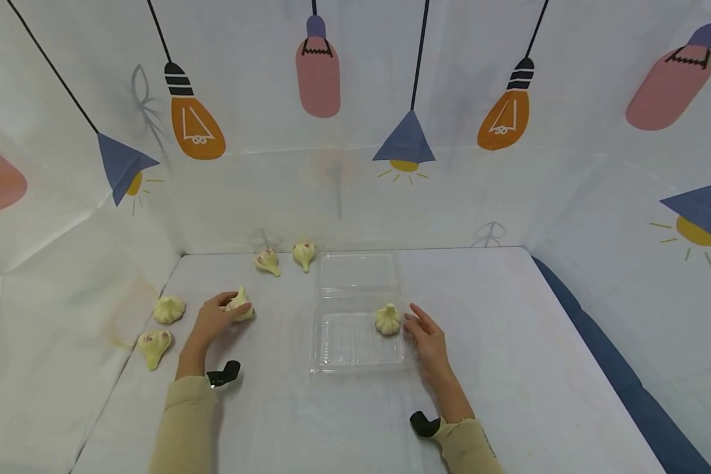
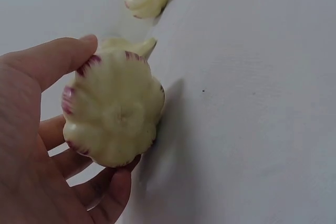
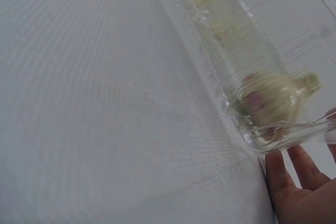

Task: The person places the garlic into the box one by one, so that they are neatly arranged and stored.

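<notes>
Toward the left of the table, my left hand (image 1: 212, 321) grips a garlic bulb (image 1: 245, 311) between thumb and fingers. The left wrist view shows the purple-marked base of this bulb (image 2: 115, 114) turned to the camera. A clear plastic clamshell box (image 1: 343, 345) lies in the middle with its lid (image 1: 357, 271) laid back toward the wall. Inside the box, near its right side, sits another garlic bulb (image 1: 388, 320). My right hand (image 1: 430, 342) is at the box's right edge, and in the right wrist view its fingertips (image 3: 277, 163) touch the outer wall.
Two garlic bulbs lie at the back of the table, one (image 1: 267, 261) left of the other (image 1: 304, 255). Two more, a rear one (image 1: 168, 309) and a nearer one (image 1: 154, 347), lie by the left edge. A printed cloth (image 1: 355, 191) hangs behind the table.
</notes>
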The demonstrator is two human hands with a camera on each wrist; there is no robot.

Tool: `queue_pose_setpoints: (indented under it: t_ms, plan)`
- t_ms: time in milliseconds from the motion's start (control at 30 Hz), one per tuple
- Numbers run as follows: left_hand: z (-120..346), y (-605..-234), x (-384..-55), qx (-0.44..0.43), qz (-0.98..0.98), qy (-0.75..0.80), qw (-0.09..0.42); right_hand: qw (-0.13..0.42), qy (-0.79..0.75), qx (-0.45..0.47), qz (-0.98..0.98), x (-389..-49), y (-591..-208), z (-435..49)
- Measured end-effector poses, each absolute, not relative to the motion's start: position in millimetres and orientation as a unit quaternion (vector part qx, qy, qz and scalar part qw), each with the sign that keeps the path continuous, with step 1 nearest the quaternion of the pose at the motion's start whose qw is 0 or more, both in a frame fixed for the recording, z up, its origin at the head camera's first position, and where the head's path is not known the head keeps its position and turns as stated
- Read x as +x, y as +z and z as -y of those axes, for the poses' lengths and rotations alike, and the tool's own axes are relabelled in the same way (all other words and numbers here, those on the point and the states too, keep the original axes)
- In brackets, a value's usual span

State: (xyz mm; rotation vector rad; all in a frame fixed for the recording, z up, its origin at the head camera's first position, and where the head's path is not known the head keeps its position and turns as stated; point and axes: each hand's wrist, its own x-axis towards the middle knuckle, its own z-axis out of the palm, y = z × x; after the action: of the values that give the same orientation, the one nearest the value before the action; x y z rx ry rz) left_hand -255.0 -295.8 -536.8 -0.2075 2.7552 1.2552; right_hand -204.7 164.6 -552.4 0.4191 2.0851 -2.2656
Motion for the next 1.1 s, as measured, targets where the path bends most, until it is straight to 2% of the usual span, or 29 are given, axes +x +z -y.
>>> queue_pose_setpoints:
  t_ms: [400, 933, 1100]
  plan:
    - [278.1, -536.9, -244.6, -0.089, -0.893, 0.44, 0.004, 0.019, -0.732, 0.134, -0.668, -209.6, -548.2, -165.4]
    - [244.9, -541.4, -218.6, -0.083, -0.871, 0.465, -0.134, 0.009, -0.725, 0.126, -0.677, -209.6, -548.2, -167.4]
    - [237.6, -550.9, -200.1, -0.068, -0.866, 0.474, -0.146, 0.023, -0.727, 0.123, -0.675, -196.1, -536.9, -163.2]
